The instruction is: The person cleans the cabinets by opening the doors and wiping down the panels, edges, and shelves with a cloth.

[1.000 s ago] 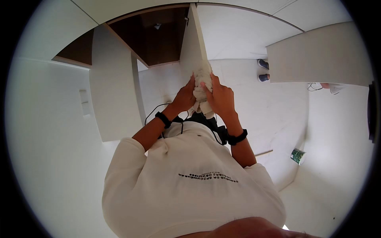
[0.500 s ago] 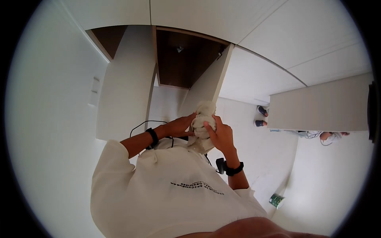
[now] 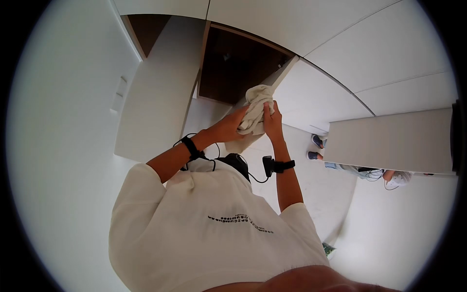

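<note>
A crumpled off-white cloth [image 3: 257, 111] is bunched up between my two hands, in front of the open cupboard. My left hand [image 3: 232, 125] grips its left side, and my right hand [image 3: 272, 119] presses on its right side with the thumb on top. Behind the cloth stands an open cupboard door [image 3: 282, 75]; whether the cloth touches it I cannot tell. The dark brown inside of the cupboard [image 3: 238, 61] lies just beyond my hands. Black straps with small devices sit on both my wrists, with a cable running between them.
Another open white door [image 3: 160, 92] stands to the left, near a wall switch [image 3: 118, 95]. At the right, another person's dark shoes [image 3: 316, 148] show beside a white panel [image 3: 389, 141]. A green and white container [image 3: 329, 250] stands on the floor at lower right.
Both hands have moved up and forward with the cloth, away from my body toward the cupboard. The cloth has turned from a rolled bundle into a looser crumple.
</note>
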{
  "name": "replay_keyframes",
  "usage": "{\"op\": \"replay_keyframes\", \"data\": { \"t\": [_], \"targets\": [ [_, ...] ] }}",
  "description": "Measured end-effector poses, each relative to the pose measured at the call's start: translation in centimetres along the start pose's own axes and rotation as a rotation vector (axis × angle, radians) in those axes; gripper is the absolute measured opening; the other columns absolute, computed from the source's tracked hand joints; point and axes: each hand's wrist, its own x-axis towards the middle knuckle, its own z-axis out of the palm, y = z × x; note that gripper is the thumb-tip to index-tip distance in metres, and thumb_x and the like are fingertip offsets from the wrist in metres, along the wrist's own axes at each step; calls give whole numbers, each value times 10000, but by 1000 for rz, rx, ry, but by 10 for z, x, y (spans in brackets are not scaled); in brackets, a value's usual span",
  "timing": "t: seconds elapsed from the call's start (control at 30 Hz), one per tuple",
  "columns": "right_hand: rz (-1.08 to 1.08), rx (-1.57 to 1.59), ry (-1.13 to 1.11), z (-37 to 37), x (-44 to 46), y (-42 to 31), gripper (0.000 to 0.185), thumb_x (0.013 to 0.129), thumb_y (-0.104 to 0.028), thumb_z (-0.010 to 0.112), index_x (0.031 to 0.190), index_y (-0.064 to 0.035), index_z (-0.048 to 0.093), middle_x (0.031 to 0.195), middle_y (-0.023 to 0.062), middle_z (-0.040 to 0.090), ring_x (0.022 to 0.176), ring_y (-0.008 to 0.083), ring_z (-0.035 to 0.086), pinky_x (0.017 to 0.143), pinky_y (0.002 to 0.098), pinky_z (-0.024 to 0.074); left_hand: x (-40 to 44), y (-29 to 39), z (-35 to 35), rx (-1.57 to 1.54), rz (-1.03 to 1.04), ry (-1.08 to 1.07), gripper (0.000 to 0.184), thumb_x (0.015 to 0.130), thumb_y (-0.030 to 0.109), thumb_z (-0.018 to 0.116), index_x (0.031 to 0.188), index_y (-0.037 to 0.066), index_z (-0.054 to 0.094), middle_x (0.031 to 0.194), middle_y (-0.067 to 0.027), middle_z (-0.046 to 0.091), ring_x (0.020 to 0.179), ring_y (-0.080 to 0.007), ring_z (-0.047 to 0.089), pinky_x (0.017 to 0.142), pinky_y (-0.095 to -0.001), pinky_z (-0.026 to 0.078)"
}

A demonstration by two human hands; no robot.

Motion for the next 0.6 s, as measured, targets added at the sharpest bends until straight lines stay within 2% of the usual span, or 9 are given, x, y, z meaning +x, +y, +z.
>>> {"op": "replay_keyframes", "data": {
  "t": [0.13,0.23,0.3,0.33,0.43,0.47,0.53,0.57,0.6],
  "targets": [
    [-25,-62,-111,12,-38,-6,361,1016,-385,562,1086,-31,571,885,223,698,844,383,699,736,409,527,-36,-26,-9,-16,-117,76,637,804,13,725,1386,32,467,1255,-171,580,1201,-344,562,1047,-386,439],
    [23,-180,-169,11,-48,-23,360,988,-381,606,1078,-34,577,839,213,693,757,378,693,675,400,529,-45,-30,-27,-15,-147,-32,535,792,-50,697,1295,33,533,1245,-150,634,1165,-278,617,1018,-374,468],
    [11,-319,-197,-1,-49,-43,348,971,-366,632,1074,-38,578,818,207,690,698,370,685,635,390,528,-45,-18,-39,-151,-113,-60,498,820,-43,683,1293,41,554,1231,-118,652,1143,-233,626,1013,-358,473],
    [-75,-320,-140,-4,-52,-53,366,946,-361,666,1096,-37,582,801,172,700,633,303,683,585,354,516,-44,-10,-42,-223,-93,-73,480,833,-39,676,1292,45,564,1224,-102,661,1132,-210,630,1010,-350,475],
    [-160,-14,-232,-20,-63,-84,420,936,-357,683,1166,-21,582,852,143,711,687,261,683,632,335,521,-37,5,-40,-454,-8,7,477,866,-20,658,1326,63,562,1250,-72,656,1136,-166,614,1019,-327,466],
    [-169,153,-396,-28,-62,-91,502,916,-348,713,1259,-10,568,1030,145,699,891,243,673,790,349,518,-30,0,-39,-440,0,17,486,868,14,689,1332,71,558,1262,-62,645,1145,-164,605,1024,-318,461],
    [-256,145,-450,-30,-56,-80,530,920,-356,707,1298,-16,557,1145,154,660,1031,259,627,891,364,483,-10,-13,-42,-406,15,32,515,870,84,751,1344,87,551,1285,-43,622,1164,-158,587,1034,-299,450],
    [-304,142,-476,-29,-51,-76,544,922,-360,705,1318,-19,552,1203,158,640,1100,267,604,942,371,465,-1,-15,-43,-587,1,71,530,885,120,736,1371,87,528,1293,-52,612,1165,-160,583,1030,-304,454],
    [-287,-30,-418,-25,-46,-79,530,944,-379,664,1341,-45,556,1290,155,596,1189,290,553,1014,405,419,7,-10,-47,-768,-13,110,547,900,156,722,1397,87,505,1301,-61,602,1167,-162,580,1027,-309,459]
  ]
}}
